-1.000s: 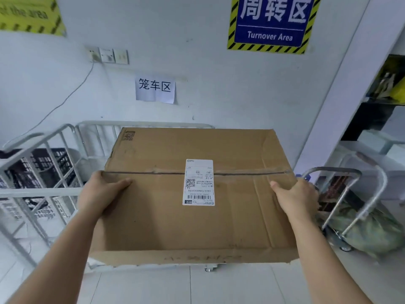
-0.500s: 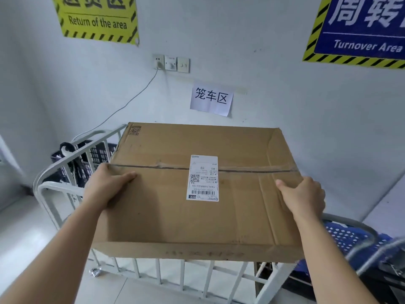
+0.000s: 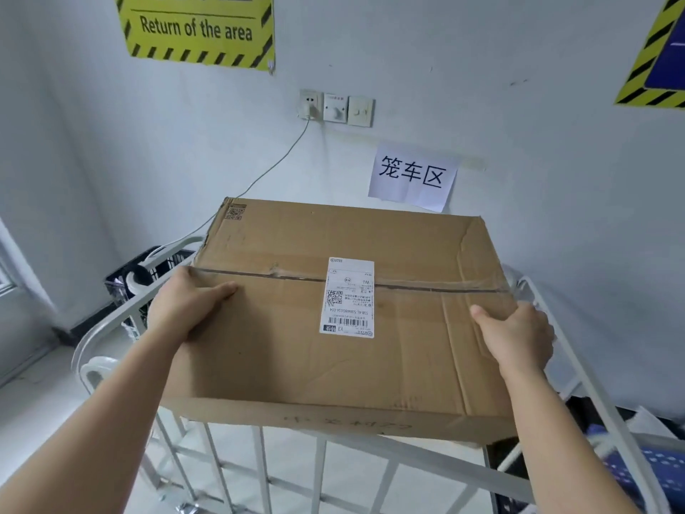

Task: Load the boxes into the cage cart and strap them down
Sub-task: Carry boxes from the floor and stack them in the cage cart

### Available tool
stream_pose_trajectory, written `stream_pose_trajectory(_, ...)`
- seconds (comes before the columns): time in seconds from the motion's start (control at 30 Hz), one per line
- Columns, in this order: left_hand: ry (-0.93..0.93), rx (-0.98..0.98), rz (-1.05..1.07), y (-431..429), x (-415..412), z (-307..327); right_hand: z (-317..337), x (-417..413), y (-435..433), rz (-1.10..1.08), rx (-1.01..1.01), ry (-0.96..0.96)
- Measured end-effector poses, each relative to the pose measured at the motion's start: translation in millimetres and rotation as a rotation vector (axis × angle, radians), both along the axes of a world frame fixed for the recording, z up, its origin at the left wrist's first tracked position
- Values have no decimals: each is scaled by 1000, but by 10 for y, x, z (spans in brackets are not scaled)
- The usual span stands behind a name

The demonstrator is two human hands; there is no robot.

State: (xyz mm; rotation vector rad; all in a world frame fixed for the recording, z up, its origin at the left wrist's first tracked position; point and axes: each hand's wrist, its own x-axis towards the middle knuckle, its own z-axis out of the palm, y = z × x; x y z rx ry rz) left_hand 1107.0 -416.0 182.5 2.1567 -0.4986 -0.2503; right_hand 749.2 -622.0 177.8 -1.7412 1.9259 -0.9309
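Observation:
A large brown cardboard box (image 3: 281,350), taped along its middle and bearing a white shipping label (image 3: 347,297), is held in the air above the white metal cage cart (image 3: 122,317). My left hand (image 3: 185,304) grips the box's left side, thumb on top. My right hand (image 3: 519,337) grips its right side. The box covers most of the cart's inside; the cart's near railing (image 3: 370,445) shows below the box's front edge. No strap is in view.
A black plastic crate (image 3: 166,259) stands behind the cart at left, a blue crate (image 3: 656,473) at right. The white wall carries a socket with a cable (image 3: 309,105), a paper sign (image 3: 411,176) and a yellow "Return of the area" sign (image 3: 196,29).
My view has swung left and closer to the cage cart. The box, held the same way in both hands, now hangs over the cart's near railing.

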Motion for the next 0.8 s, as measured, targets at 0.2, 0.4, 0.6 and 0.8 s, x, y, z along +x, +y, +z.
stream_pose_trajectory(0.2,11,32,7,-344,677,-107,-152,739,-338,2,25,12)
stream_pose_trajectory(0.4,35,69,31,-751,1350,-403,-398,1409,-866,17,79,35)
stream_pose_trajectory(0.6,77,93,32,-1284,1929,-710,-694,2009,-1399,20,119,83)
stream_pose_trajectory(0.8,165,150,-15,-1724,2511,-1106,-1003,2515,-1798,-2,188,124)
